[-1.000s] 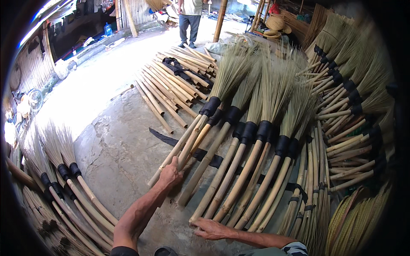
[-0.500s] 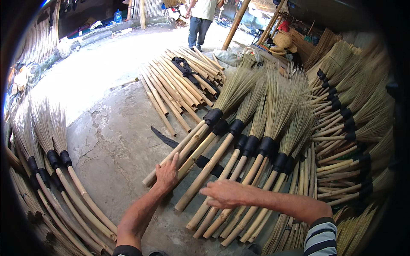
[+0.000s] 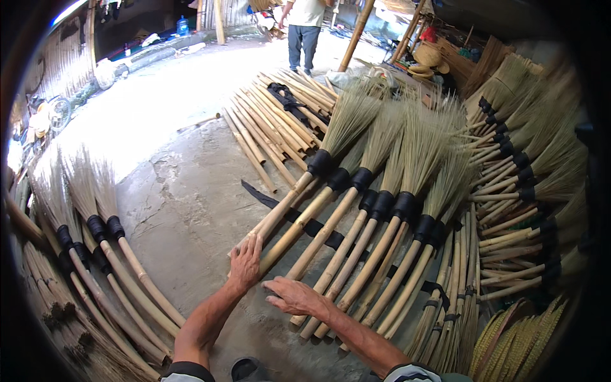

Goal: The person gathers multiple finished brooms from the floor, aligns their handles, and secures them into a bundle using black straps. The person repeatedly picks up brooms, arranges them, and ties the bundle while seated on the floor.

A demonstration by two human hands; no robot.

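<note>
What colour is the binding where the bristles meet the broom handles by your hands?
Black, on the brooms, clearest in the head view.

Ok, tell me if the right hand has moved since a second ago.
Yes. The right hand has gone up and leftward from the bare floor onto the lower ends of the bamboo broom handles, and now lies close beside the left hand.

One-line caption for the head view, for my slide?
Both hands, left hand and right hand, rest on bamboo-handled brooms laid across the concrete floor.
</note>
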